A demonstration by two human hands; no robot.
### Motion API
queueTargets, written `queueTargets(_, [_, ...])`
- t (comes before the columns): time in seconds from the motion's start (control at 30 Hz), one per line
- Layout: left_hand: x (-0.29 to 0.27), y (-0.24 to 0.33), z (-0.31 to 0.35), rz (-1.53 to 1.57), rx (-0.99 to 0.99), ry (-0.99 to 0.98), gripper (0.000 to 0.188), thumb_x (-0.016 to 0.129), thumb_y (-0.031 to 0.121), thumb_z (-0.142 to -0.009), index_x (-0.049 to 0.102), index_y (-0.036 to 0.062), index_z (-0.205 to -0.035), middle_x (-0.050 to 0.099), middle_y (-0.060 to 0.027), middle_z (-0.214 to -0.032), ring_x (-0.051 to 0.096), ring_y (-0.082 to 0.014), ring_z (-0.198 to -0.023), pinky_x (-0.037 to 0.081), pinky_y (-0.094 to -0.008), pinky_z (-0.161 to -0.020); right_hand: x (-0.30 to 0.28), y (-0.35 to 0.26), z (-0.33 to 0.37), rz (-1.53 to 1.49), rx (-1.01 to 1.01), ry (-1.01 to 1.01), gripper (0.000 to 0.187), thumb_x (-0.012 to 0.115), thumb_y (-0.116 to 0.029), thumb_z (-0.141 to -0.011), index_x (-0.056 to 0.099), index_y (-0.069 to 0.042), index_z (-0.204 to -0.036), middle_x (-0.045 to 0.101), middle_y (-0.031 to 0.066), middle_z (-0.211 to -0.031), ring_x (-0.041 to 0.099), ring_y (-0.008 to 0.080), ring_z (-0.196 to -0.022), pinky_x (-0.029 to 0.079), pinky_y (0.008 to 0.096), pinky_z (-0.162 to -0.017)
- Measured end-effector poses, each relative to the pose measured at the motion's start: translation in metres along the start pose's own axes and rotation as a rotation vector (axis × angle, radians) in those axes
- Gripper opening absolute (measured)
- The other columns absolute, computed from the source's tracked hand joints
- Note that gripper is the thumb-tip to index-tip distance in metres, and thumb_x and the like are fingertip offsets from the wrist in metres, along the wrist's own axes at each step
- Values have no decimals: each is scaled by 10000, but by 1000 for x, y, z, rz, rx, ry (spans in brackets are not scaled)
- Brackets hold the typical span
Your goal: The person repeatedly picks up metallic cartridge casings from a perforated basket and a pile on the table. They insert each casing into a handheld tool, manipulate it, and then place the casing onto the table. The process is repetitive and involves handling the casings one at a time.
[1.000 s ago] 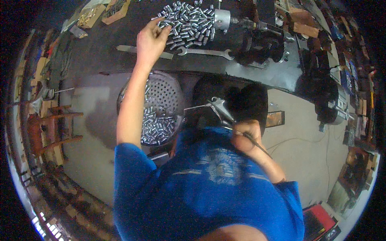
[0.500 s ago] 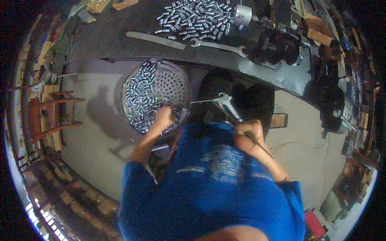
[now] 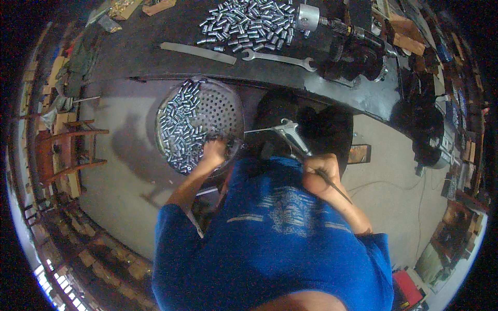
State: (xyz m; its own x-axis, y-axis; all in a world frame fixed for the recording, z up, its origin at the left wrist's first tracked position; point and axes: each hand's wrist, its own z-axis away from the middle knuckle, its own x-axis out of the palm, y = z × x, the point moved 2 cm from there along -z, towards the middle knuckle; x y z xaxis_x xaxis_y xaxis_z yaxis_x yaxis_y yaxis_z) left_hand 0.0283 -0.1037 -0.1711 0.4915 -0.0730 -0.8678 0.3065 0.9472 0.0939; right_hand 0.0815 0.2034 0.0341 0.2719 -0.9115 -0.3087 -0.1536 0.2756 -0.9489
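A round, perforated metal pan stands below the bench edge, with small shiny cylindrical metal sleeves heaped over its left half. Inside the pan's near right part is my left hand, its fingers curled down among the pieces; what they pinch is hidden. My right hand grips a silver air blow gun by the lower end of its handle. The gun's thin nozzle points left, its tip close to the pan's right rim. A dark hose runs back from my right hand along the forearm.
On the dark bench ahead lie a large pile of metal sleeves, a flat metal strip and an open-ended wrench. A machine spindle stands at the right. A wooden chair is at far left.
My left hand has shifted slightly within the pan. The blow gun and my right hand stay almost where they were; the whole view has moved a little.
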Motion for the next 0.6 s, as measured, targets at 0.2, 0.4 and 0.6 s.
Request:
queueTargets(0.2, [-11,-4,11,240,-19,151,349,612,81,-658,555,63,-1001,605,-167,-824,604,-339,-786,482,-415,-678,2,0,1,-51,47,21,255,542,-79,-603,321,-66,-476,333,38,-454,339,160,-384,238,291,-399])
queueTargets(0.4, [-65,18,21,1480,38,154,186,616,1,-730,533,27,-894,604,-49,-792,589,-153,-751,462,-268,-695,4,-3,-2,-23,87,-43,221,522,2,-578,330,-43,-478,322,60,-451,333,164,-377,226,292,-395])
queueTargets(0.6, [-119,62,39,1621,245,51,228,649,4,-713,536,7,-911,588,-34,-851,551,-111,-811,440,-236,-750,10,-2,-9,-6,29,-63,203,533,-12,-600,360,-35,-496,333,83,-445,339,162,-388,272,311,-392])
